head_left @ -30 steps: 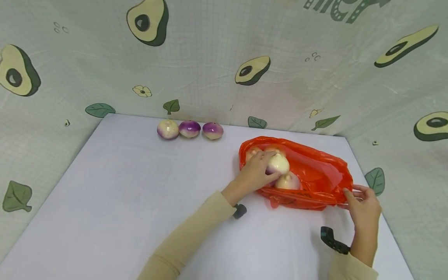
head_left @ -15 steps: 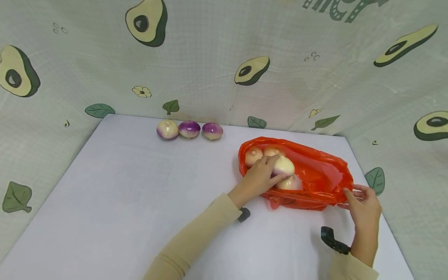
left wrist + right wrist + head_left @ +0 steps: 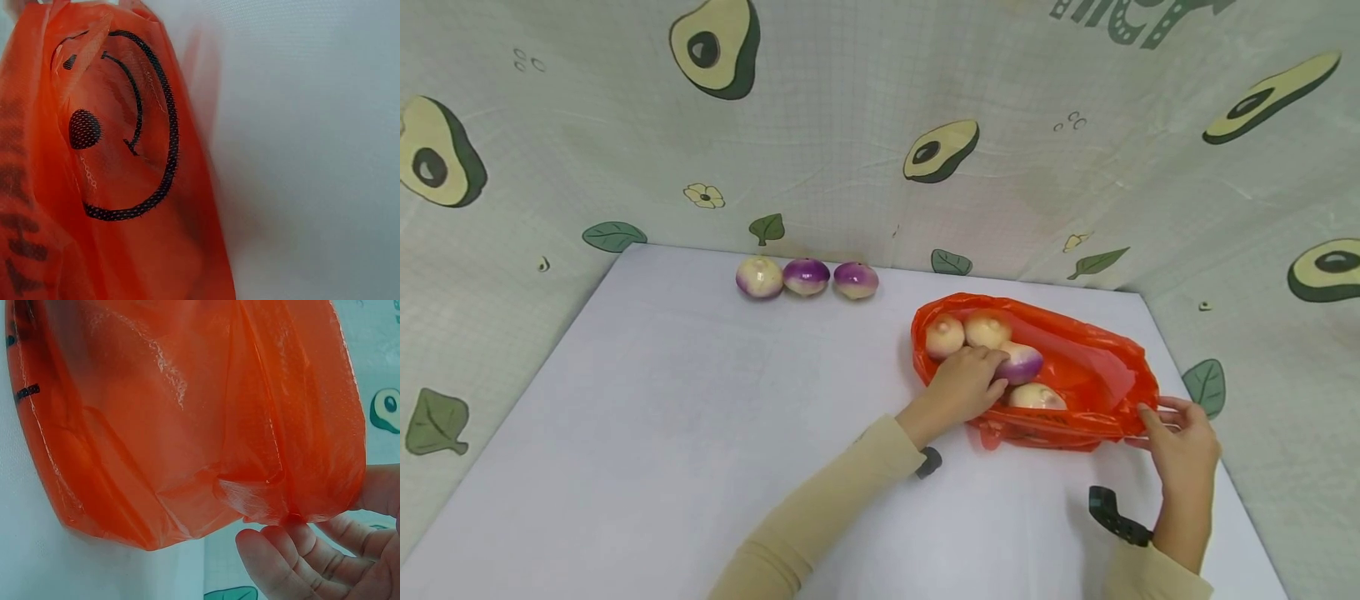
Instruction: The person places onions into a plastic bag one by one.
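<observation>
The person is handling turnips at a red plastic bag (image 3: 1060, 430), which is lying with its mouth open toward the right side of the table (image 3: 662, 417). By my judgement, the work is standing somewhere in the middle: four turnips are showing inside the bag, while a row of three turnips (image 3: 806, 277) is sitting outside, near the far edge (whether more are hiding under the hand, I cannot tell). The left hand (image 3: 961, 380) is reaching over the bag's rim, and its fingers and thumb are bending around the left end of a purple-and-white turnip (image 3: 1022, 364); how firmly, I am not seeing. Behind it two pale turnips (image 3: 945, 337) are resting side by side, and another pale turnip (image 3: 1039, 397) is lying by the front wall. The right hand (image 3: 1183, 446) is pinching the bag's right end between thumb and fingers, close to the table's right edge, so little room is remaining there. Inside, the right half of the bag is offering space; outside, the wide left part of the table is giving more freedom.
</observation>
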Available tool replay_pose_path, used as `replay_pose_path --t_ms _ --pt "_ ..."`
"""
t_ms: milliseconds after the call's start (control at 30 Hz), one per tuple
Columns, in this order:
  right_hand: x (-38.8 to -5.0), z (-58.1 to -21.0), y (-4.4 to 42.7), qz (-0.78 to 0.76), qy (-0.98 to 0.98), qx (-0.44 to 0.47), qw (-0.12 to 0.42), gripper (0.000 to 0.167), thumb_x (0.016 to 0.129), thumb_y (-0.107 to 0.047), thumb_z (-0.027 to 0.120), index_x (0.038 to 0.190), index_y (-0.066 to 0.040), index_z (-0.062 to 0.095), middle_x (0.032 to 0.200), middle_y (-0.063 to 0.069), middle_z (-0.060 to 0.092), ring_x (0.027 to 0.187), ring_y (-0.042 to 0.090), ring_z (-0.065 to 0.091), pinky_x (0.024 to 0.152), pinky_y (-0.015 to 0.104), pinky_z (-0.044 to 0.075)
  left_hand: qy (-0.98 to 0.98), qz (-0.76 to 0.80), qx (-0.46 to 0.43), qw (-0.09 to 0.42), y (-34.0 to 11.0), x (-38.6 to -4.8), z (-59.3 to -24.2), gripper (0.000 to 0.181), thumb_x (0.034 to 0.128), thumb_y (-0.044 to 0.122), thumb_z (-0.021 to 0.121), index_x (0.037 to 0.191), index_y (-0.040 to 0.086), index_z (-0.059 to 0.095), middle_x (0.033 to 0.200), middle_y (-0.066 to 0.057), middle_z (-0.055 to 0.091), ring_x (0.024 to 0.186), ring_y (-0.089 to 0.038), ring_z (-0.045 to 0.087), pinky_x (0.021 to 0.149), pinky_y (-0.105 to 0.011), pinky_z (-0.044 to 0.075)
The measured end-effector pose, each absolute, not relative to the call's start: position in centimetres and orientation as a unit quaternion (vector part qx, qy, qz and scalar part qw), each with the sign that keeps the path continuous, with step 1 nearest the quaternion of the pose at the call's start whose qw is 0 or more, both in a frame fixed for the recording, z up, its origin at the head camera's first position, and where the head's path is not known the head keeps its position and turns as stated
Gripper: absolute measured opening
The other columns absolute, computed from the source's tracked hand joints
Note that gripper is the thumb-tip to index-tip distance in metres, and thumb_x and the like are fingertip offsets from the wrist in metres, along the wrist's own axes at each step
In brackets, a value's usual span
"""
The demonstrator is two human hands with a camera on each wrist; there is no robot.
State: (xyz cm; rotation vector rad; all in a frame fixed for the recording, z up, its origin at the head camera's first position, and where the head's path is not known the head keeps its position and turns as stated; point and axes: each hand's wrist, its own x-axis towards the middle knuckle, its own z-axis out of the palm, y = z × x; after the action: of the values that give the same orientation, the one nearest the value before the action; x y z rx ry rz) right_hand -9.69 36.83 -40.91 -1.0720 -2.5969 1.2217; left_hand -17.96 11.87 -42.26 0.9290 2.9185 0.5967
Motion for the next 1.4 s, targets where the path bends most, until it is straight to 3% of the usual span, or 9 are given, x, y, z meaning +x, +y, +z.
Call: replay_pose_path --t_ms 633,900,1167,1400 --pt "-9.6 -41.1 37.0 0.392 -0.850 -0.350 0.039 0.065 0.092 -0.045 0.046 0.144 -0.009 0.029 0.134 0.019 0.044 0.069 -0.007 0.048 0.055 0.014 0.051 0.928 0.219 0.302 -0.009 10.8 -17.3 -41.0 0.038 0.0931 0.033 0.052 0.128 0.018 0.053 0.123 0.004 0.059 0.114 -0.010 0.053 0.102 -0.025 0.041" --pt "-9.7 -41.1 37.0 0.391 -0.850 -0.351 0.041 0.065 0.092 -0.045 0.046 0.143 -0.009 0.029 0.135 0.019 0.044 0.072 -0.005 0.048 0.055 0.014 0.051 0.902 0.283 0.315 -0.080 9.1 -17.2 -40.0 0.034 0.0933 0.027 0.053 0.125 0.017 0.056 0.118 0.003 0.061 0.108 -0.011 0.056 0.099 -0.023 0.043" --pt "-9.7 -41.0 36.9 0.391 -0.850 -0.352 0.039 0.065 0.092 -0.045 0.046 0.143 -0.009 0.029 0.135 0.018 0.044 0.065 -0.009 0.047 0.055 0.015 0.051 0.882 0.333 0.318 -0.105 7.1 -17.4 -38.9 0.036 0.0926 0.026 0.054 0.127 0.015 0.055 0.127 0.002 0.058 0.121 -0.015 0.051 0.105 -0.027 0.038" --pt "-9.7 -41.0 36.9 0.390 -0.849 -0.354 0.035 0.067 0.091 -0.046 0.046 0.144 -0.009 0.028 0.135 0.018 0.044 0.068 -0.007 0.047 0.057 0.017 0.052 0.862 0.356 0.319 -0.170 5.5 -17.9 -38.4 0.029 0.0916 0.019 0.053 0.119 0.012 0.060 0.118 0.001 0.062 0.115 -0.012 0.055 0.097 -0.022 0.045"
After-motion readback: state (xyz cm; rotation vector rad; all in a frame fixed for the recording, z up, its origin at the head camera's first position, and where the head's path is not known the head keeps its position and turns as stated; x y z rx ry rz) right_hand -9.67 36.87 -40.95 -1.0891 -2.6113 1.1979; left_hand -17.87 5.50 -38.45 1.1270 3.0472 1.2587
